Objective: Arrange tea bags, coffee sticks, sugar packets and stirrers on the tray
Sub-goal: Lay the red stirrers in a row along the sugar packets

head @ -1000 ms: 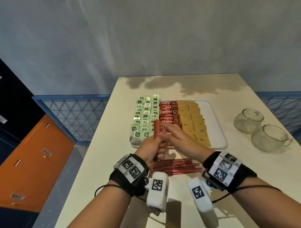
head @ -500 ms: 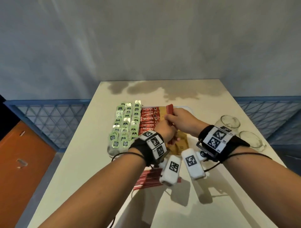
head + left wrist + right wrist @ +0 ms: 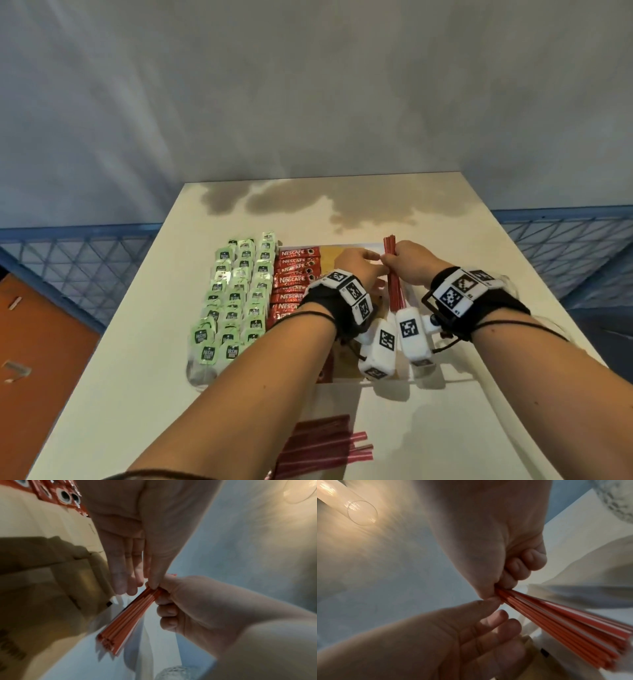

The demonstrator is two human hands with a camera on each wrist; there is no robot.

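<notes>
My right hand grips a bundle of red stirrers around its middle, held over the right part of the white tray. The bundle points away from me and fans out at its near end. My left hand is beside it with fingers straight; only the thumb tip touches the bundle. On the tray lie rows of green tea bags, red coffee sticks and brown sugar packets, partly hidden by my left wrist.
More red stirrers lie loose on the cream table near its front edge, under my left forearm. A glass cup stands to the right of the tray. Blue railing runs behind the table on both sides.
Both hands carried the stirrer bundle from the coffee sticks to the right side of the tray. The left hand's fingers straightened off the bundle. The head view moved closer over the table.
</notes>
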